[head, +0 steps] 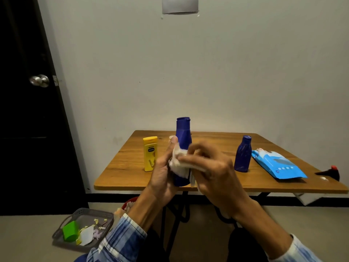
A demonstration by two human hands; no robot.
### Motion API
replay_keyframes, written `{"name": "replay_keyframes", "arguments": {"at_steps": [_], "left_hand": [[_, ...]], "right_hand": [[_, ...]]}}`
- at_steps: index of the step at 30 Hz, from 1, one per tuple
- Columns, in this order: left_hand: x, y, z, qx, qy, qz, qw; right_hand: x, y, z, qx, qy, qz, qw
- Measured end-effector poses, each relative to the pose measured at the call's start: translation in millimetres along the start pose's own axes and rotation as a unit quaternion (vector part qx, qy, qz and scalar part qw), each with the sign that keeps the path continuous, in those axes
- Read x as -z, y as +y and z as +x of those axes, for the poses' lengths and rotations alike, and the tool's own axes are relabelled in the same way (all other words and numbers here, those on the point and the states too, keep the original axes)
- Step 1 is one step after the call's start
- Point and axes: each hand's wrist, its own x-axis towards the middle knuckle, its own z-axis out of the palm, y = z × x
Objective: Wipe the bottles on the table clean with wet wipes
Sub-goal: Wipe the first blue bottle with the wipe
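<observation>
wiping the big blue bottle with a wet wipe

the left hand wraps round the bottle's lower half and holds it upright, in front of the table's near edge. the right hand pinches the soft, floppy wipe against its side. the bottle looks like smooth, hard plastic, likely light and slippery when wet, so a firm hold low down seems best. a yellow bottle and a small blue bottle stand on the table.

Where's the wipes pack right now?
Head view: the blue wipes pack lies flat on the right side of the table, just right of the small blue bottle, left of a dark red-capped object.
</observation>
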Motion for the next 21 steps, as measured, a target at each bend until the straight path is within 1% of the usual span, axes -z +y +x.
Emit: {"name": "replay_keyframes", "arguments": {"at_steps": [1,2,4,6,7,9,12,15,17,19,21], "left_hand": [[1,2,1,-0.009,-0.016,0.013,1.0],[4,2,4,-0.024,-0.029,0.038,0.999],[7,0,9,-0.062,-0.032,0.127,0.989],[11,-3,11,-0.116,-0.018,0.227,0.967],[14,-4,11,-0.143,-0.012,0.267,0.953],[17,-5,12,-0.184,-0.006,0.323,0.928],[19,-5,13,-0.225,0.012,0.386,0.894],[16,-4,12,-0.272,0.015,0.431,0.861],[14,-5,12,-0.294,0.014,0.438,0.85],[15,-6,13,-0.309,0.014,0.436,0.845],[19,-8,14,-0.33,0.014,0.451,0.829]], "right_hand": [[2,2,-4,0.007,-0.02,0.005,1.0],[6,6,-4,0.003,-0.015,0.013,1.0],[19,13,3,-0.043,0.055,0.047,0.996],[34,17,15,-0.101,0.127,0.089,0.983],[42,17,20,-0.116,0.148,0.107,0.976],[54,16,28,-0.12,0.162,0.126,0.971],[64,15,34,-0.116,0.147,0.129,0.974],[63,15,37,-0.123,0.107,0.099,0.982],[54,12,39,-0.111,0.071,0.048,0.99],[44,9,38,-0.08,0.027,-0.027,0.996],[41,9,32,-0.062,-0.023,-0.06,0.996]]}}
